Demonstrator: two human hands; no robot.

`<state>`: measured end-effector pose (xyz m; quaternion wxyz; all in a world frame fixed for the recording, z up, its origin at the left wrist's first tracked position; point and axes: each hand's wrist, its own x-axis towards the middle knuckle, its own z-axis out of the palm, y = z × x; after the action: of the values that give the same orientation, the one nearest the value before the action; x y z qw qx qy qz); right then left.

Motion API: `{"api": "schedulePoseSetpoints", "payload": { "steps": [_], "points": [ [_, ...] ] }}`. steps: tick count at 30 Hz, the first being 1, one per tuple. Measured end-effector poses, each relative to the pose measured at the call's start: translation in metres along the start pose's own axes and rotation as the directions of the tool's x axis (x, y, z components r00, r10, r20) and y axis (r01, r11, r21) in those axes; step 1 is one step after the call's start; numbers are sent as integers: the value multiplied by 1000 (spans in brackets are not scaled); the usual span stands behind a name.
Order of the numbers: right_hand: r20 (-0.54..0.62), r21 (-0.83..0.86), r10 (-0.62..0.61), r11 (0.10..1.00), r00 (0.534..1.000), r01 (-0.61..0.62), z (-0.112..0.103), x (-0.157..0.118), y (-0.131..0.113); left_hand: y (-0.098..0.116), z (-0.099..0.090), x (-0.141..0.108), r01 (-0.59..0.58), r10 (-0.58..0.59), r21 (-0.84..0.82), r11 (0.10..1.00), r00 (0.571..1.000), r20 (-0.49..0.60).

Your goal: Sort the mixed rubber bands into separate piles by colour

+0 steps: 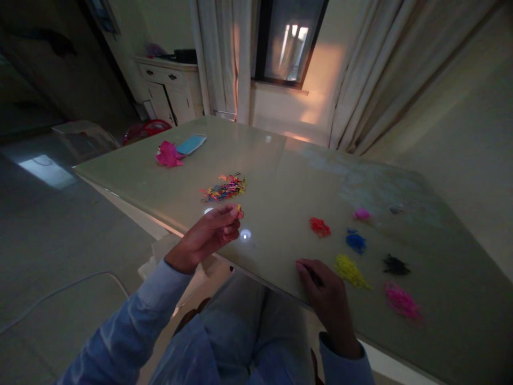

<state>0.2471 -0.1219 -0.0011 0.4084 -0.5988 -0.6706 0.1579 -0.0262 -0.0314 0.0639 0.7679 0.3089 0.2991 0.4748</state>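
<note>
My left hand [218, 227] is raised over the table's near edge, thumb and finger pinching small coloured bands [239, 208], one of them yellow. Just beyond it lies a mixed pile of coloured bands [224, 189]. Resting at the table edge, my right hand [323, 286] has its fingers curled; whether anything is inside is hidden. Right of it are separate piles: yellow [351, 271], red [319, 227], blue [356, 241], black [396, 264] and bright pink [403, 302].
The pale table [276, 187] holds a crumpled pink item [169, 154] beside a light blue packet [191, 144] at the far left. A small pink item [361, 214] lies behind the blue pile. Beyond the table stand a red chair [147, 130] and a cabinet [170, 88].
</note>
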Motion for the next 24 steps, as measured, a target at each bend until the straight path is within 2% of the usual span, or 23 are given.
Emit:
{"api": "schedulePoseSetpoints", "payload": {
  "steps": [6, 16, 21, 24],
  "points": [
    [-10, 3, 7, 1000, 1000, -7, 3, -1, -3, -23, 32, 11, 72, -79, 51, 996, 986, 144],
    [27, 60, 46, 997, 999, -47, 5, -3, -4, -60, 87, 33, 175, -222, 172, 969, 925, 307],
    [19, 19, 63, 998, 998, -63, 7, -4, -4, -78, 112, 42, 187, -253, 225, 956, 915, 314],
    [23, -19, 55, 998, 998, -55, 8, -3, -5, -91, 125, 52, 116, -231, 360, 926, 926, 298]
  ]
}}
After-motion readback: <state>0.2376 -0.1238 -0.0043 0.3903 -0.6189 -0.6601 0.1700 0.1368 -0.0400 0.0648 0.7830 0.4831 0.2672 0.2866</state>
